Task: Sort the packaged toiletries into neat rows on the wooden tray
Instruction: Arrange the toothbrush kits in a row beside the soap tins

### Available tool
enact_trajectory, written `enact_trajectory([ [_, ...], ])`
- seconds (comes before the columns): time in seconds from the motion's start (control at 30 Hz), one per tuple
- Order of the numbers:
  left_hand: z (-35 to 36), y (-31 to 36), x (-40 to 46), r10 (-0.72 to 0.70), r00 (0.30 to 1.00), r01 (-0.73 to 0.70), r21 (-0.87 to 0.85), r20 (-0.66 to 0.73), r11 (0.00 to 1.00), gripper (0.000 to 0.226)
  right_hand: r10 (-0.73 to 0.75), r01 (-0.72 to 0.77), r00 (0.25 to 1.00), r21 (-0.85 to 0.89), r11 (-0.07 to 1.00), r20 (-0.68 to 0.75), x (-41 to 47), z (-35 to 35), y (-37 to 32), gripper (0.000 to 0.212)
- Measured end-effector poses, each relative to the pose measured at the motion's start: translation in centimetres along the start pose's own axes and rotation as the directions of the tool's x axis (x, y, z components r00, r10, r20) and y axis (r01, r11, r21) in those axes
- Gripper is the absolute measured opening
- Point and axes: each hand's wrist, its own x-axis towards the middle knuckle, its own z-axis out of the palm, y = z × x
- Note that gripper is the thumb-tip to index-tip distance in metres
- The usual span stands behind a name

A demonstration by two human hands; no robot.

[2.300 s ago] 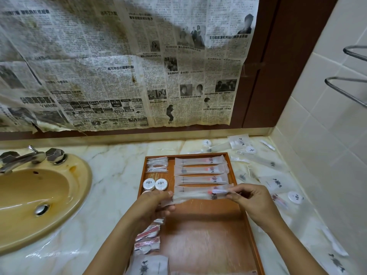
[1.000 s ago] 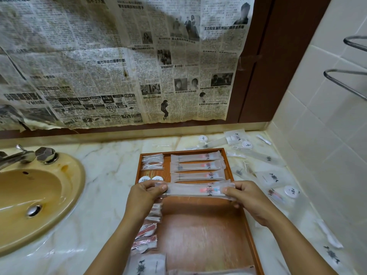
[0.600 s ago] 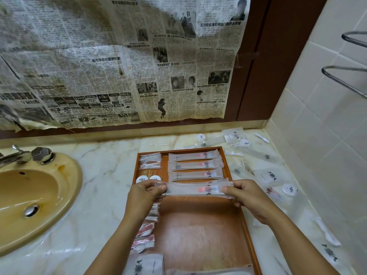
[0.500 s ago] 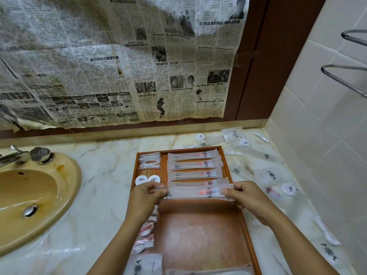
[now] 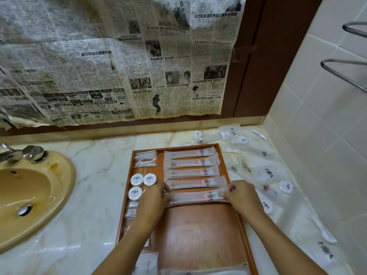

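sachet, light, limp and slippery, is pinched at its ends by left hand and right hand, over tray.

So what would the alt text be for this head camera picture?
Two hands, left hand and right hand, pinch the ends of a long packet, fifth in a row on a wooden tray. A yellow sink sits to the left.
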Motion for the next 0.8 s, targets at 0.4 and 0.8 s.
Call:
enact_trajectory([
  [0.4, 0.6, -0.9, -0.8, 0.179, 0.97, -0.137, 0.237, -0.166, 0.962, 0.019, -0.21, 0.196, 0.957, -0.089, 0.977, -0.199, -1.8, 1.5, 0.9, 0.031],
  [0.8, 2.1, -3.4, -2.2, 0.284, 0.952, -0.209, 0.432, -0.117, 0.877, 0.028, -0.373, 0.291, 0.908, -0.355, 0.888, -0.189, -4.0, 4.4, 3.8, 0.033],
])
